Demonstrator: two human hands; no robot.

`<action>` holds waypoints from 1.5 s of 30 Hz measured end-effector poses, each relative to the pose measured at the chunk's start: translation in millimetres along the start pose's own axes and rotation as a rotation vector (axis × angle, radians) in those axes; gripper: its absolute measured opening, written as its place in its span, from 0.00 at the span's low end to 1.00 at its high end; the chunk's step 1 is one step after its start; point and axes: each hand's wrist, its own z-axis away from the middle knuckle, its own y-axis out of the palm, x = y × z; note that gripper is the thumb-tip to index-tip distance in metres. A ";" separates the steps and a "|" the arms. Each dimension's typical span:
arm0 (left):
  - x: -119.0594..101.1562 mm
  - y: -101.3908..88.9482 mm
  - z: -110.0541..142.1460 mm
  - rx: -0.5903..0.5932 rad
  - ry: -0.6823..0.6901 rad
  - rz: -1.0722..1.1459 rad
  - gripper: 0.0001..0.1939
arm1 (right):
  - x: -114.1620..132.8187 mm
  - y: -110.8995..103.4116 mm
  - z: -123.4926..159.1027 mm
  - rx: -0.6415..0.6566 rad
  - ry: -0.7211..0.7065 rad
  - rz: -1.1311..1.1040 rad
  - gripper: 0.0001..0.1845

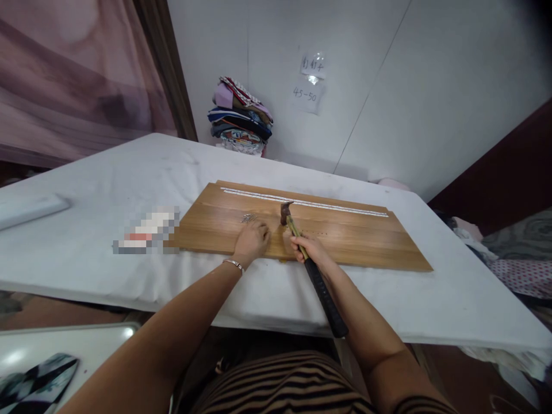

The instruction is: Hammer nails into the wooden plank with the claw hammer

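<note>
A hammer [317,282] with a dark metal head and a black grip is in my right hand [309,248], which is wrapped round the handle just below the head. The head is over a wooden board [362,241] on the table. My left hand [252,238] rests on the board left of the hammer, its fingers bent and drawn together; anything between the fingertips is hidden. Right beside it lies a small pile of nails [248,218]. A short row of small dark dots [319,233] marks the board to the right of the hammer.
Two white printed strips [302,203] run along the board's far side. The board lies on a white-covered table [207,282]. Folded clothes [241,118] are stacked by the wall, a blurred-out item [149,230] lies left, and a white tray-like surface [99,339] stands lower left.
</note>
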 end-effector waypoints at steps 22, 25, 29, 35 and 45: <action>1.6 3.3 -0.1 0.006 -0.019 0.020 0.15 | 0.4 0.2 0.3 0.010 0.013 0.017 0.18; 1.7 3.4 0.0 0.006 -0.012 0.010 0.15 | 1.6 0.7 -0.1 0.012 0.035 0.032 0.18; 0.8 1.4 0.2 0.002 -0.004 0.014 0.15 | 1.9 1.5 0.0 0.003 0.032 0.019 0.17; -0.2 0.0 0.4 0.012 -0.008 -0.002 0.16 | 2.4 2.0 0.3 0.001 0.015 0.024 0.16; -0.4 0.9 -0.1 0.006 -0.021 0.021 0.15 | 1.2 1.5 1.2 0.005 0.014 0.019 0.18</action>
